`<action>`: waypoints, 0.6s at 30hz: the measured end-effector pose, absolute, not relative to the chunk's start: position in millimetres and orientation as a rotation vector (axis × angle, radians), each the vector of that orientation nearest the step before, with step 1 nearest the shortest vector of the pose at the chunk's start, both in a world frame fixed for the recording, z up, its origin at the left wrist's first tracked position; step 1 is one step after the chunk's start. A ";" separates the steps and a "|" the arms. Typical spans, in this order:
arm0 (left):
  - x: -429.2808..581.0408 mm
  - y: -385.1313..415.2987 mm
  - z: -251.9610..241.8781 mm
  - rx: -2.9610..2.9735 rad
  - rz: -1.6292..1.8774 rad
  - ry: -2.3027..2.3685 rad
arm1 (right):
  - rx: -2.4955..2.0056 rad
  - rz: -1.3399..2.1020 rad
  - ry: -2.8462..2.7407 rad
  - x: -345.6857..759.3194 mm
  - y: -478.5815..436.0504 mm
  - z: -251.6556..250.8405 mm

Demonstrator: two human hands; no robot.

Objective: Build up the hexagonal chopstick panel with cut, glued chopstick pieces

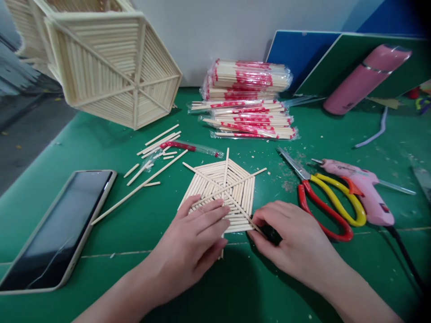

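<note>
A green table (114, 152) bears a stick hexagon (235, 193), phone (60, 233), scissors (305, 176).

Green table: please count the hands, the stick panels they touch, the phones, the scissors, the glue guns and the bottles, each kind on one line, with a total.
Hands: 2 (left hand, right hand)
Stick panel they touch: 1
Phone: 1
Scissors: 1
Glue gun: 1
Bottle: 1
Total: 7

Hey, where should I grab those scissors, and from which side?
Probably by the red handle and yellow handle, coming from the near right with your right hand: both loops angle toward that side, while the blades point away from you.
</note>
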State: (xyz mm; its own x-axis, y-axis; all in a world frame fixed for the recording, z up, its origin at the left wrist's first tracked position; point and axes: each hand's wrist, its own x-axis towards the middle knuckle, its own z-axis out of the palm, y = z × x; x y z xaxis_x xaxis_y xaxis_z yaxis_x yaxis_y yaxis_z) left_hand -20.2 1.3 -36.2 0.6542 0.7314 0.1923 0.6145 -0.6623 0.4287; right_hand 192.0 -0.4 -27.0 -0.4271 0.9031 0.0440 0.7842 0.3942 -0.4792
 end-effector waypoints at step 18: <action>6.6 -6.8 -31.4 2.795 0.553 1.303 | -1.427 0.630 -2.369 194.1 1.5 -21.9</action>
